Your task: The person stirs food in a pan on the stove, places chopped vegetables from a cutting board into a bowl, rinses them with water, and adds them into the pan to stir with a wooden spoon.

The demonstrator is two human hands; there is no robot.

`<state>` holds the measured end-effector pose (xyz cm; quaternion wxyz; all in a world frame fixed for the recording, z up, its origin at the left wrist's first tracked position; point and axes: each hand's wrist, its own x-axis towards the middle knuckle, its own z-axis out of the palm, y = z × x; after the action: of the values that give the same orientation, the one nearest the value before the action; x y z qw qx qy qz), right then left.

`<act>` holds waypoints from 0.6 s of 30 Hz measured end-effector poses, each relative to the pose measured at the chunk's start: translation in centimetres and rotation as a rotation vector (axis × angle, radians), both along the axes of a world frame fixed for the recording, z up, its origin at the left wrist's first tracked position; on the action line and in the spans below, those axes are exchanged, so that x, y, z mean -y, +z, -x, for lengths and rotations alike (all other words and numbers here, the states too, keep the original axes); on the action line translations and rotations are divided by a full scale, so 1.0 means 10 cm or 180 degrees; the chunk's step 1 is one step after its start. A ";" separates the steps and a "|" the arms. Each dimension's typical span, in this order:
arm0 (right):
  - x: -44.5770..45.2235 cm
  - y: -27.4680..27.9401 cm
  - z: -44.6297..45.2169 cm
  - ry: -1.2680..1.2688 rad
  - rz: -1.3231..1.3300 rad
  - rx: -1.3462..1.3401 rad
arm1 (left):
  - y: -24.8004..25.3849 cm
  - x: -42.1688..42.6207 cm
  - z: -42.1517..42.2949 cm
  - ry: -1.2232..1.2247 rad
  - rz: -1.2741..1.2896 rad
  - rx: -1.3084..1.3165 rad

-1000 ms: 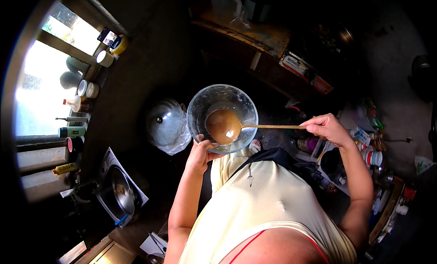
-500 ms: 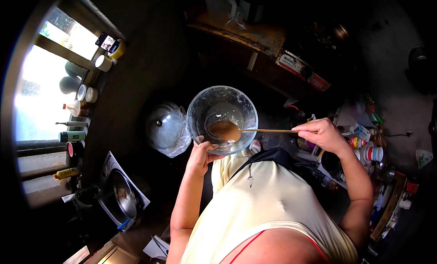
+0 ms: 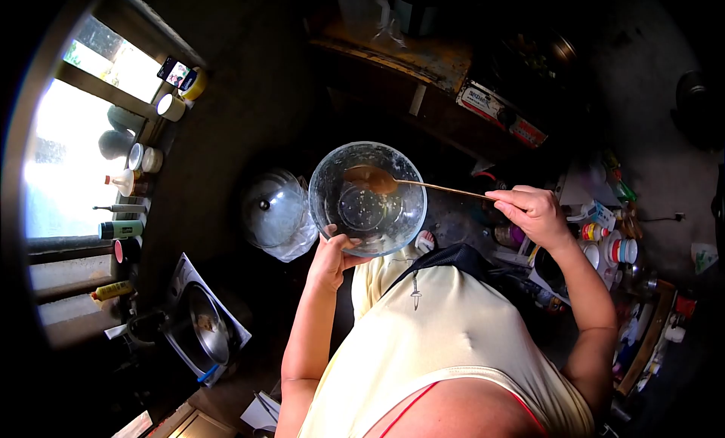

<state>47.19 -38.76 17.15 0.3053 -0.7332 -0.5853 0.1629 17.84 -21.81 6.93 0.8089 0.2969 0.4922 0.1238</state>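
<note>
A clear glass bowl (image 3: pixel 332 204) is held at its lower left rim by my left hand (image 3: pixel 332 258), thumb over the edge. My right hand (image 3: pixel 535 213), to the right of the bowl, pinches the end of a long thin wooden handle. That handle belongs to a brown spoon (image 3: pixel 371 179), whose head is inside the bowl near the far wall. Small pale bits and some wetness show on the bowl's bottom. Whether the spoon head touches the glass I cannot tell.
Left of the bowl is a glass lid (image 3: pixel 273 204) with a dark knob, over a plastic bag. A metal sink (image 3: pixel 208 325) lies lower left. Jars and bottles (image 3: pixel 121 229) line the window sill. A wooden table (image 3: pixel 423 57) stands ahead; cluttered containers (image 3: pixel 623 251) are at the right.
The spoon head has moved from the near part of the bowl to its far side, and the handle now slopes down toward my right hand. My left hand still holds the bowl in nearly the same place.
</note>
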 end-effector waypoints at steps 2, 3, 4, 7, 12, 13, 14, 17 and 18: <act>-0.02 0.00 0.03 0.0010 -0.0055 0.0128 | 0.00 -0.01 0.00 -0.0007 -0.0029 -0.0016; -0.03 0.00 0.04 0.0054 -0.0066 0.0272 | -0.02 -0.01 0.01 0.0013 -0.0028 -0.0007; -0.03 0.00 0.04 0.0099 -0.0076 0.0417 | -0.03 -0.01 0.01 0.0035 -0.0028 0.0001; -0.03 -0.05 0.05 0.0126 -0.0223 0.0459 | -0.05 -0.01 0.01 0.0020 -0.0022 0.0032; 0.00 -0.06 0.05 0.0054 -0.0248 0.0522 | 0.00 -0.01 -0.01 0.0011 -0.0016 0.0016; 0.00 -0.07 0.05 -0.0004 -0.0303 0.0445 | 0.02 -0.01 -0.02 0.0005 -0.0021 0.0009; 0.01 -0.07 0.05 -0.0012 -0.0301 0.0444 | 0.02 -0.01 -0.02 -0.0002 -0.0020 0.0008; 0.05 -0.07 0.02 0.0006 -0.0229 0.0471 | 0.03 -0.03 -0.04 -0.0034 -0.0018 -0.0036; 0.06 -0.07 0.03 0.0019 -0.0171 0.0471 | 0.03 -0.03 -0.05 -0.0050 -0.0021 -0.0031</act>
<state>46.92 -39.40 16.44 0.2802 -0.7331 -0.6126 0.0933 18.30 -21.52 7.27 0.8065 0.3040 0.4933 0.1176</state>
